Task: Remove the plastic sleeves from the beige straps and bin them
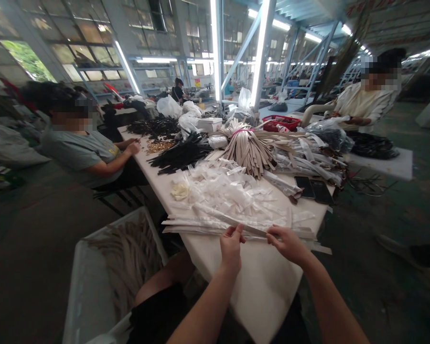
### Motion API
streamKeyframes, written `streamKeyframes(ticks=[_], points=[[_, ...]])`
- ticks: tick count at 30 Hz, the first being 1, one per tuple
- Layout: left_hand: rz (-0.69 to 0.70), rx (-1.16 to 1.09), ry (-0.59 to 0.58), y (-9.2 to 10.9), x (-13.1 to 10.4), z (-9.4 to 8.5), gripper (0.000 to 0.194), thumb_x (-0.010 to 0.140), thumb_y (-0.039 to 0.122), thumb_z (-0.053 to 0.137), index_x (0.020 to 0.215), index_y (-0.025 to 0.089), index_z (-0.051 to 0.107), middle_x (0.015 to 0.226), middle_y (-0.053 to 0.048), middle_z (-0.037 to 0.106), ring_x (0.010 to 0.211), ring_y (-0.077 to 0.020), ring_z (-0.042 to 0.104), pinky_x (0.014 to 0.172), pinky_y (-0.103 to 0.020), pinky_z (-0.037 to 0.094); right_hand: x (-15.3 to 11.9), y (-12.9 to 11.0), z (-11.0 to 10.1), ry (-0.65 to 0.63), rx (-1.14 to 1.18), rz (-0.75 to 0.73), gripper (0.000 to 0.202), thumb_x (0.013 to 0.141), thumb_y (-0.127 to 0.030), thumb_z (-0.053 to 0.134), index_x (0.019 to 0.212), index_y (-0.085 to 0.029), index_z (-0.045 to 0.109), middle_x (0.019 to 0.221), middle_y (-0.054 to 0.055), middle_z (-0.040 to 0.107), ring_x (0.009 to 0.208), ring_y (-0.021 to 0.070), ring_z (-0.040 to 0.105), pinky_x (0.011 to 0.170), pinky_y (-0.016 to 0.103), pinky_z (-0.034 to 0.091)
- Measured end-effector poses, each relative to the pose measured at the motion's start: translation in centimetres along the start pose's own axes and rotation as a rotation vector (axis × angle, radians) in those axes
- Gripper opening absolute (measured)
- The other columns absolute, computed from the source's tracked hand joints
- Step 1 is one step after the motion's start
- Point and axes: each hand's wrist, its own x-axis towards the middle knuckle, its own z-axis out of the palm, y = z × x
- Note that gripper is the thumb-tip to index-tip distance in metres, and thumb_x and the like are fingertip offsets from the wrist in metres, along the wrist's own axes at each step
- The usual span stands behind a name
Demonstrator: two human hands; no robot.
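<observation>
Between my two hands runs a long, narrow, pale grey-beige strap, held above the near part of the table. My left hand pinches it between thumb and fingers. At its right end, my right hand is closed on the same strap. Just beyond my hands lie flat strips in clear plastic sleeves, stacked across the table. Behind them spreads a loose heap of clear plastic sleeves. A large bundle of beige straps, tied with a pink band, stands farther back.
A white bin of beige strips stands at my left. Black strips lie at the table's left; two dark phones at its right. A red basket sits farther back. One person sits left, another is at far right.
</observation>
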Motion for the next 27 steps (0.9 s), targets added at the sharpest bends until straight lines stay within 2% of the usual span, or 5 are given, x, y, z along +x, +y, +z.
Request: streamKeyframes(ticks=[8,12,15,18,27], points=[[-0.05,-0.002,-0.017,-0.6,0.0,0.6,0.043,0.065,0.051,0.085,0.073,0.012,0.068,0.058,0.0,0.057,0.049,-0.0091,0.047,0.051,-0.024,0.037,0.3,0.0,0.1,-0.01,0.014,-0.006,0.032,0.092,-0.033,0.051,0.069,-0.019,0.069,0.069,0.004,0.066,0.071,0.0193,0.061,0.071,0.027,0.044],[-0.179,-0.134,-0.081,0.8,-0.1,0.4,0.056,0.071,0.06,0.077,0.096,0.01,0.072,0.08,-0.011,0.071,0.051,-0.0105,0.054,0.054,-0.026,0.045,-0.3,0.6,-0.6,-0.078,0.082,0.006,0.031,0.092,-0.034,0.052,0.069,-0.018,0.068,0.065,0.003,0.066,0.064,0.0174,0.059,0.064,0.025,0.043],[-0.216,-0.213,-0.067,1.2,-0.6,0.9,0.059,0.073,0.061,0.075,0.1,0.009,0.071,0.1,-0.017,0.073,0.051,-0.01,0.056,0.053,-0.027,0.047,-0.5,0.8,-0.8,-0.098,0.101,0.008,0.032,0.092,-0.034,0.052,0.068,-0.018,0.067,0.064,0.002,0.066,0.061,0.0166,0.059,0.061,0.025,0.042],[-0.196,-0.181,-0.045,0.9,-1.5,1.8,0.054,0.073,0.058,0.076,0.092,0.008,0.072,0.098,-0.017,0.073,0.051,-0.0092,0.055,0.053,-0.026,0.046,-0.6,0.6,-0.9,-0.104,0.102,-0.009,0.033,0.093,-0.033,0.051,0.067,-0.018,0.065,0.063,0.002,0.065,0.06,0.016,0.058,0.06,0.025,0.041],[-0.162,-0.203,-0.018,0.1,-2.3,2.9,0.051,0.072,0.056,0.079,0.096,0.01,0.073,0.1,-0.015,0.073,0.051,-0.0075,0.052,0.052,-0.024,0.044,-1.6,0.9,-2.5,-0.088,0.004,0.051,0.035,0.091,-0.036,0.052,0.063,-0.019,0.062,0.059,0.001,0.063,0.059,0.0164,0.057,0.059,0.026,0.038]])
